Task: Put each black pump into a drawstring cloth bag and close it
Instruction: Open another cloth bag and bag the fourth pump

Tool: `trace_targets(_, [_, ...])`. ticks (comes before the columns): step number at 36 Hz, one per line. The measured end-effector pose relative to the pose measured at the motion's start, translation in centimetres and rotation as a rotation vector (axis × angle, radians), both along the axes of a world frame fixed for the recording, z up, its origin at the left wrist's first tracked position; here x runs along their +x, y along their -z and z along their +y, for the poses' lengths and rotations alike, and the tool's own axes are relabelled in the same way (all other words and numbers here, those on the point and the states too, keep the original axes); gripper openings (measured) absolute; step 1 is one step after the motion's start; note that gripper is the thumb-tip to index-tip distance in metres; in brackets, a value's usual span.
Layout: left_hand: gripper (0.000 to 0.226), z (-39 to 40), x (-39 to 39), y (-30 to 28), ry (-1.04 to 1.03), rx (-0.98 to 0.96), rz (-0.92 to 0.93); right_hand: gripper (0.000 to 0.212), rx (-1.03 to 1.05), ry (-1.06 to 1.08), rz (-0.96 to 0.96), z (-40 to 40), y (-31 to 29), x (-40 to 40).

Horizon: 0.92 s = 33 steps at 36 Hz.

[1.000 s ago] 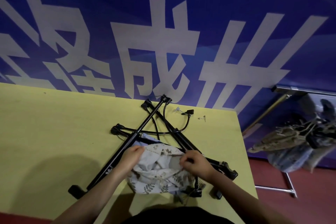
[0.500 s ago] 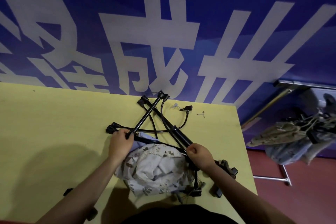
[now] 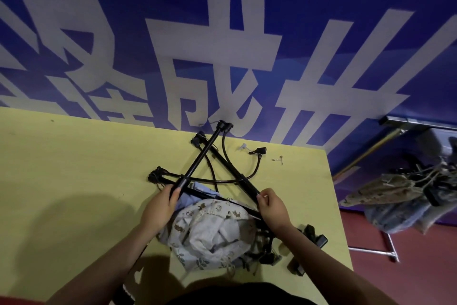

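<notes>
Fingers curled on both sides: the left hand (image 3: 158,208) wraps round the shaft of one black pump (image 3: 197,163), gripping it low down, while the right hand (image 3: 272,208) pinches a thin cord or the cloth edge at the mouth of the cloth bag (image 3: 212,233), thumb and forefinger closed tight, though exactly which of the two it holds is hard to make out. The held pump is a slim black tube with a chunky fitting at its far end and a thin black hose (image 3: 227,156) curling off that end. Its long axis runs on a diagonal, from the left hand up and to the right, far end pointing toward the blue banner (image 3: 247,32) at the back edge of the yellow table (image 3: 61,168). A second pump (image 3: 227,171) crosses it the other way, running from the far middle down toward the right hand, so the two make an X. A third tube (image 3: 173,181) lies more level, passing under the bag. The bag sits crumpled between the two hands, pale with a small leaf-and-animal print, its opening toward the hands. The held pump's near end is hidden behind the left hand and forearm. The pump ends near the table's right edge are dark and blurred. Off to the right, more printed bags (image 3: 395,196) hang in a bunch, details unclear.
</notes>
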<state>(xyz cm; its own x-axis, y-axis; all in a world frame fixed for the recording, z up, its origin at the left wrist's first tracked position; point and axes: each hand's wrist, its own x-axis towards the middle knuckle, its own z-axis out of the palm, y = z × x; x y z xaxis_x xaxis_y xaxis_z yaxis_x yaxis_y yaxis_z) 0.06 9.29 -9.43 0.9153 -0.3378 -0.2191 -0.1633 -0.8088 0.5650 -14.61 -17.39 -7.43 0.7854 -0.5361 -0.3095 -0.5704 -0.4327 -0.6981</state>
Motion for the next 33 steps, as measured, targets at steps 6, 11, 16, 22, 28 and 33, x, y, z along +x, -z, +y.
trace_targets(6, [0.029, -0.7, 1.4, -3.5, 0.070, -0.108, 0.063, 0.011, 0.119, 0.055, -0.143, -1.1, -3.2, 1.1])
trace_targets(11, [0.027, 0.4, 2.4, -6.1, 0.133, -0.075, 0.026, 0.013, 0.224, -0.041, -0.236, -1.9, -8.2, 2.3])
trace_targets(16, [0.028, 0.6, 2.5, -9.0, 0.122, -0.114, -0.050, 0.012, 0.241, -0.104, -0.271, -2.8, -12.3, 2.4])
trace_targets(22, [0.022, -1.1, 0.6, -12.5, 0.134, -0.219, -0.075, 0.026, 0.233, -0.109, -0.357, -2.4, -14.0, 1.2])
trace_targets(28, [0.022, -4.3, -1.3, -16.6, 0.248, -0.321, -0.150, 0.032, 0.340, -0.042, -0.495, -1.9, -16.6, 1.5])
trace_targets(33, [0.023, -6.3, -1.2, -19.3, 0.405, -0.226, -0.166, 0.040, 0.479, 0.089, -0.683, -3.9, -20.5, 2.5])
